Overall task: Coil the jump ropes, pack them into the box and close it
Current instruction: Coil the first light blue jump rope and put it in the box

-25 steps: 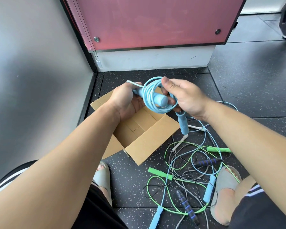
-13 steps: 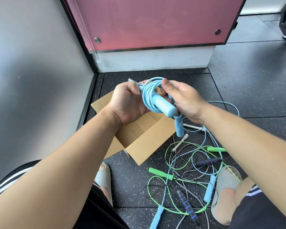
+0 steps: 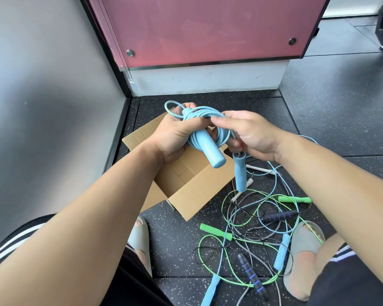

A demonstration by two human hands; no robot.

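A coiled light blue jump rope [image 3: 208, 138] is held in both hands above the open cardboard box [image 3: 192, 191]. My left hand [image 3: 175, 135] grips the coil together with one blue handle that sticks out toward me. My right hand [image 3: 250, 133] pinches the coil's right side, and the second blue handle [image 3: 240, 173] hangs down below it. The box looks empty inside, with its flaps open.
A tangle of loose jump ropes [image 3: 259, 230] lies on the dark speckled floor to the right of the box: green, blue, dark striped and white handles. My two sandalled feet flank the pile. A grey wall [image 3: 42, 107] is on the left, a pink panel [image 3: 208, 29] ahead.
My left hand has turned the coil so that its handle now points down toward me. A small loop has appeared above my left hand. My right hand has shifted its grip on the coil.
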